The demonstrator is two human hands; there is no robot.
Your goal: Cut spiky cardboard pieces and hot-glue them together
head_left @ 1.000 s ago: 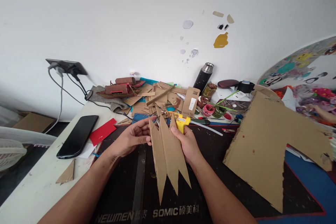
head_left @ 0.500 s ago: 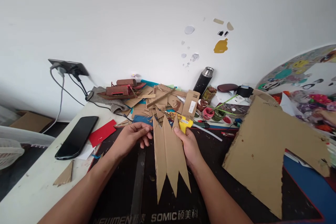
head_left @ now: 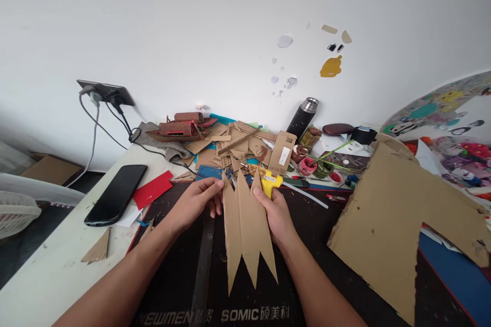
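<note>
A cardboard piece [head_left: 248, 225] with pointed spikes at both ends and lengthwise creases is held up over the dark mat [head_left: 172, 286]. My right hand [head_left: 277, 212] grips its right edge, thumb on the front and fingers hidden behind. At the upper left spike, my left hand [head_left: 201, 199] pinches the edge between thumb and fingers. Just beyond the right hand sits a yellow glue gun [head_left: 271, 180], partly hidden by the cardboard and hand. A metal ruler [head_left: 203, 265] lies on the mat, left of the cardboard.
Cardboard scraps [head_left: 238, 143] are heaped at the back, beside model boats [head_left: 180, 130]. A phone [head_left: 115, 195] and red card [head_left: 153, 189] lie left. A large cardboard sheet [head_left: 378, 230] covers the right side. Paint jars [head_left: 308, 166] and a black thermos [head_left: 303, 117] stand behind.
My left hand has closed onto the upper left edge of the cardboard piece, its thumb now on the spike. The right hand keeps its grip. The view has shifted slightly left.
</note>
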